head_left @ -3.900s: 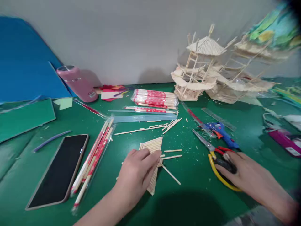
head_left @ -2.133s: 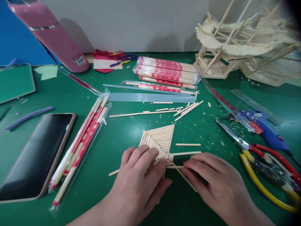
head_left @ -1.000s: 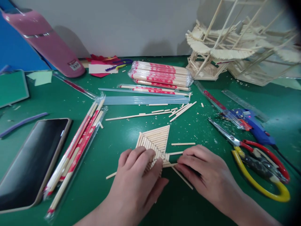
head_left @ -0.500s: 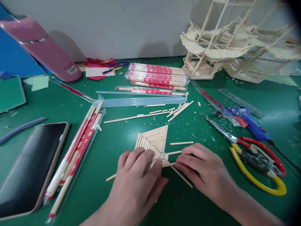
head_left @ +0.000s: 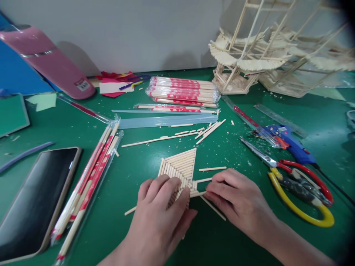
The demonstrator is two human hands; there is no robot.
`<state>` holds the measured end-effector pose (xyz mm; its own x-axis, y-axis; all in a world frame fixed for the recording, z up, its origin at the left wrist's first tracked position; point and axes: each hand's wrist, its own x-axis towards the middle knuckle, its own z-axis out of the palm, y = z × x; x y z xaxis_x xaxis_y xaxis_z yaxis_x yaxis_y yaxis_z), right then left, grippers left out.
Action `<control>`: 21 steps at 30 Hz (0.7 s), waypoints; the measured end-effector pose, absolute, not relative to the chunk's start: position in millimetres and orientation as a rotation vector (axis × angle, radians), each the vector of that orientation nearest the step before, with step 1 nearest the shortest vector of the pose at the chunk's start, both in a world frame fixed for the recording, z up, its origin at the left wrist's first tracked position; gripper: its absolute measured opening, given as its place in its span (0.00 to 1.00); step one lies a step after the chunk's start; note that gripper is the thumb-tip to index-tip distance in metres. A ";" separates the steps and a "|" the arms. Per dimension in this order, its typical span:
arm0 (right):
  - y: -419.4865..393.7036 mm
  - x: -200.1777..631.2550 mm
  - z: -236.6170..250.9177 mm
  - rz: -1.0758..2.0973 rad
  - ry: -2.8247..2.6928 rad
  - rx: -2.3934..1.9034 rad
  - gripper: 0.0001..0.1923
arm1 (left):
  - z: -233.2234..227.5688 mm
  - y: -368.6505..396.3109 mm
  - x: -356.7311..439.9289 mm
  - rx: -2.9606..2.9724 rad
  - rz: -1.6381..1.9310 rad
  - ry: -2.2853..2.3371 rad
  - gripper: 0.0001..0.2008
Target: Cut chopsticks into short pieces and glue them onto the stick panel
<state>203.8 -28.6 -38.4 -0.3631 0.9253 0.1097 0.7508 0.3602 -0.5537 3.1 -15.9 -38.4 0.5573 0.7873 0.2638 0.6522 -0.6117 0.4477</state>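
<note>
A flat panel of glued wooden sticks [head_left: 181, 166] lies on the green mat [head_left: 227, 236]. My left hand [head_left: 161, 218] presses flat on its near part, hiding that end. My right hand [head_left: 238, 201] pinches a short stick [head_left: 198, 193] with its fingertips and holds it against the panel's right edge. Two more loose sticks [head_left: 212, 169] lie just right of the panel, and a longer one [head_left: 215, 210] runs under my right hand.
Red and yellow cutters [head_left: 301, 184] and a blue glue gun [head_left: 288, 140] lie to the right. A phone [head_left: 36, 199] and wrapped chopsticks [head_left: 91, 177] lie left. More chopstick packs [head_left: 183, 90], a pink bottle [head_left: 47, 61] and stick pavilion models [head_left: 249, 59] stand at the back.
My right hand left the cutters and came to the stick panel, taking up a short stick beside it. My left hand stayed on the panel. The view tipped down and closer.
</note>
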 end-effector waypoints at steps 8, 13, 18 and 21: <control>-29.2 204.1 -42.7 0.534 -2.207 -1.456 0.08 | -40.8 -15.9 3.2 2.512 0.657 1.185 0.09; -30.2 202.9 -40.8 0.506 -2.220 -1.462 0.07 | -41.9 -16.1 3.1 2.502 0.696 1.182 0.08; -31.0 198.6 -38.8 0.535 -2.190 -1.486 0.06 | -41.6 -17.7 2.7 2.506 0.701 1.179 0.08; -30.7 197.3 -39.7 0.592 -2.172 -1.488 0.07 | -41.0 -18.6 2.2 2.513 0.714 1.186 0.08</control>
<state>197.3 -30.7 -39.7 -0.3245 0.9389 0.1146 0.7507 0.3293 -0.5727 2.2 -18.6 -41.0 0.5428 0.7778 0.3167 0.6437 -0.6275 0.4380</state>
